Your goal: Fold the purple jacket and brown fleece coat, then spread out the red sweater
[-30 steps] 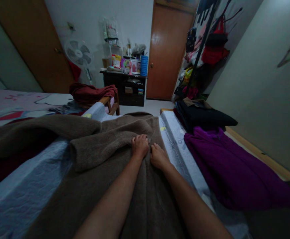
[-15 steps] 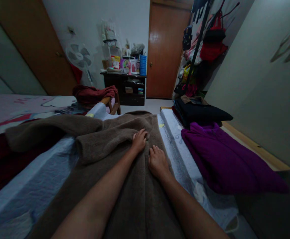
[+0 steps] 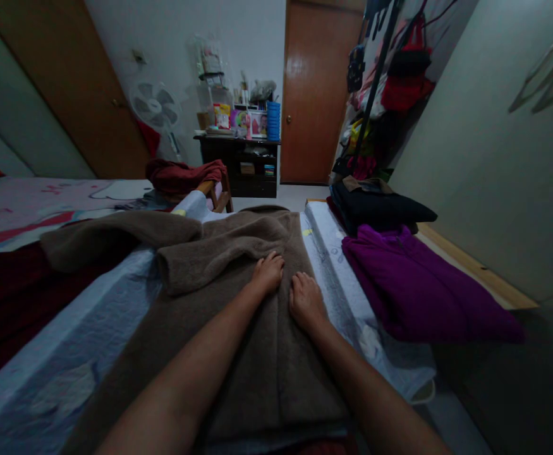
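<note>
A long brown fleecy coat (image 3: 238, 328) lies spread over the bed, its one sleeve (image 3: 205, 262) folded across the front and the other stretched out to the left. My left hand (image 3: 268, 273) rests on the coat's upper front by the sleeve's folds, fingers extended over the cloth. Just to the right and a little nearer, my right hand (image 3: 307, 302) lies on the coat close to its right edge, fingers slightly bent. A seam or front edge runs down between the hands. Their undersides are hidden.
On the right lie a folded purple jacket (image 3: 428, 284) and a stack of dark clothes (image 3: 380, 205). Dark red cloth (image 3: 11, 303) is at left under the sleeve. A wooden chair (image 3: 220, 196) with red clothing, a black cabinet (image 3: 238, 167) and a fan (image 3: 155, 104) stand farther back.
The view has shifted slightly, bringing the coat's near hem into sight at the bottom. Both hands stay on the coat; the left hand's fingers are closer together than before.
</note>
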`<state>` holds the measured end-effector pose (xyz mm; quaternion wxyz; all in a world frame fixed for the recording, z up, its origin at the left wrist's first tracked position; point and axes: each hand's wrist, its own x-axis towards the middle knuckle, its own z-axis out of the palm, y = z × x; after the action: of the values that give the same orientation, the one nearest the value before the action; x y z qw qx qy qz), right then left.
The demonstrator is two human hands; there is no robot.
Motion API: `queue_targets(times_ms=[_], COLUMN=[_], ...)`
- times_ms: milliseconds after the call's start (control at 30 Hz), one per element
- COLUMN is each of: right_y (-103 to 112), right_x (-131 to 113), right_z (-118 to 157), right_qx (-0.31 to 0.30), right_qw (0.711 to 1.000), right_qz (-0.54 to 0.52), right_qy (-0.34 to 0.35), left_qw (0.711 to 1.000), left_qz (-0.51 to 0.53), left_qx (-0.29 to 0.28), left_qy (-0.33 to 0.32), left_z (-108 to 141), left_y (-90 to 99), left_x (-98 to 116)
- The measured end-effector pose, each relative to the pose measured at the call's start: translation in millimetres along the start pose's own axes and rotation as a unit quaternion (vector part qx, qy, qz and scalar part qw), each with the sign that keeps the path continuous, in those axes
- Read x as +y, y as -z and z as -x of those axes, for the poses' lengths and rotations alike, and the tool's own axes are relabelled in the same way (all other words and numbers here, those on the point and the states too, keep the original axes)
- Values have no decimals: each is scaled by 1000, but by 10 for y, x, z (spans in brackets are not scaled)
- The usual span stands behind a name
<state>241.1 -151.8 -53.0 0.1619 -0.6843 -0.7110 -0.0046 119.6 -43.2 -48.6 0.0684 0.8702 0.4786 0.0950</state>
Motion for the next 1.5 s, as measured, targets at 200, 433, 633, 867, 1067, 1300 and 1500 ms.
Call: queue_targets(times_ms=[200,433,633,867,1067,1300,1500], right_y=[60,3,-18,79,162,290,291], right_x=[218,260,183,139,116,15,-20], right_z=[-226,-195,60,400,726,1035,1133], right_qx=[-38,-11,6,-3,-45,-104,-79], right_qw=[999,1000,1000,998,995,992,995], right_qz=[-2,0,11,-17,-20,-18,-20], right_qy=[-15,-15,24,53,86,64,52], left_qw=[999,997,999,1000,1000,1000,997], left_qz=[-8,13,-4,-8,-6,-5,16], left_qx=[-49,-76,-36,-11,-9,-10,-78], left_qy=[-16,1,4,6,9,11,19], left_z=[442,1039,1122,1118,1129,1125,1281], left_y=[107,120,-28,-118,-113,-89,28], left_x=[270,551,581,566,576,577,680])
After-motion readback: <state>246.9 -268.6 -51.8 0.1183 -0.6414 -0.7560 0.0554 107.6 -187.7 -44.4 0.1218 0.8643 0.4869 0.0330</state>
